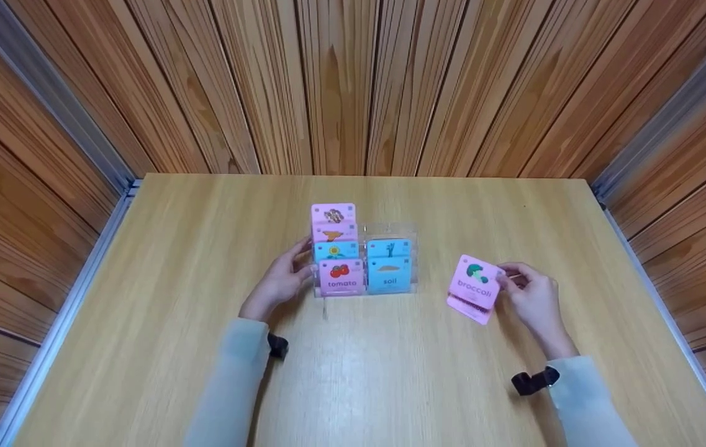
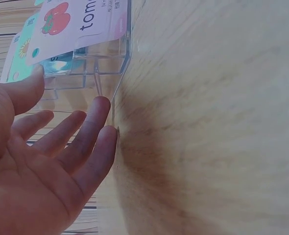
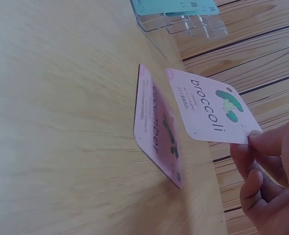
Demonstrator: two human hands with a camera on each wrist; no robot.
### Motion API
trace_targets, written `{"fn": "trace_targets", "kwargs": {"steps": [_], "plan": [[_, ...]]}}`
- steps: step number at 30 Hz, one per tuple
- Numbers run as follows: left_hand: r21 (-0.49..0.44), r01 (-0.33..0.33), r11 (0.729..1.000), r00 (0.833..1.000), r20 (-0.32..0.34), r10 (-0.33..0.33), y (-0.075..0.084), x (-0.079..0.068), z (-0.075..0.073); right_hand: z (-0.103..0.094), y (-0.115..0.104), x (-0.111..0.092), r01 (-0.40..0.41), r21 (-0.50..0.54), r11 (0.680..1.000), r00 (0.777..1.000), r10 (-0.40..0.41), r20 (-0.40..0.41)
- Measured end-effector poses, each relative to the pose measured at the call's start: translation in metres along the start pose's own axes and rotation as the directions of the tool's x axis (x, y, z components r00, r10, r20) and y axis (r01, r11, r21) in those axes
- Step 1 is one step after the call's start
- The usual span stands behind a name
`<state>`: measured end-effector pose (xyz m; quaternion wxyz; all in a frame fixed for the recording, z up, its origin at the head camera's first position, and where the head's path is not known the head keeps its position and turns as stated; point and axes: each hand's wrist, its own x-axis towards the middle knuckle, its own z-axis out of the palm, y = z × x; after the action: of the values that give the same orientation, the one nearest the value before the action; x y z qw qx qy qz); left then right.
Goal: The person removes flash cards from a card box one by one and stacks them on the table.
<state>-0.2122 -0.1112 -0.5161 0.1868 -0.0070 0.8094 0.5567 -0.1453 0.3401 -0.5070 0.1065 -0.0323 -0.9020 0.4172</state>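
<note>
My right hand (image 1: 536, 298) pinches a pink broccoli card (image 1: 475, 279) at its upper right corner, between thumb and fingers. The card is raised and tilted above a pink cucumber card (image 3: 156, 127), which lies on the table and is partly covered by it in the head view. A clear tiered card stand (image 1: 415, 261) is at the table's middle. My left hand (image 1: 281, 279) is at the stand's left side, fingers loosely extended and fingertips right at its edge. In the stand's left column a tomato card (image 1: 341, 278) is in front; a soil card (image 1: 389, 276) fronts the right column.
Behind the tomato card rise a blue sunflower card (image 1: 336, 250) and two pink cards, the rear one (image 1: 333, 213) highest. Another blue card (image 1: 389, 248) stands behind the soil card. Wooden plank walls (image 1: 340, 87) border the wooden table (image 1: 377, 372).
</note>
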Motion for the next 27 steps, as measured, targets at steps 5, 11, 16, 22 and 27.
{"fn": "trace_targets", "kwargs": {"steps": [5, 11, 16, 22, 27], "plan": [[-0.018, 0.016, 1.000, 1.000, -0.002, -0.016, 0.000, 0.000, 0.001, 0.003, 0.007, -0.002, -0.024, -0.015, 1.000, 1.000, 0.024, 0.019], [-0.009, 0.021, 1.000, 1.000, -0.001, -0.021, 0.001, -0.001, 0.001, 0.006, 0.013, -0.005, -0.074, -0.017, 0.997, 0.997, 0.074, 0.030], [-0.003, 0.012, 1.000, 1.000, -0.003, -0.012, 0.001, -0.001, 0.000, 0.008, 0.016, -0.007, -0.111, -0.010, 0.994, 0.993, 0.111, 0.040], [0.007, -0.001, 1.000, 1.000, -0.007, 0.001, -0.001, 0.000, 0.000, 0.010, 0.020, -0.008, -0.158, -0.025, 0.987, 0.986, 0.159, 0.056], [0.008, -0.010, 1.000, 1.000, 0.000, 0.010, -0.001, 0.000, 0.000, 0.010, 0.023, -0.009, -0.193, -0.056, 0.980, 0.976, 0.198, 0.087]]}}
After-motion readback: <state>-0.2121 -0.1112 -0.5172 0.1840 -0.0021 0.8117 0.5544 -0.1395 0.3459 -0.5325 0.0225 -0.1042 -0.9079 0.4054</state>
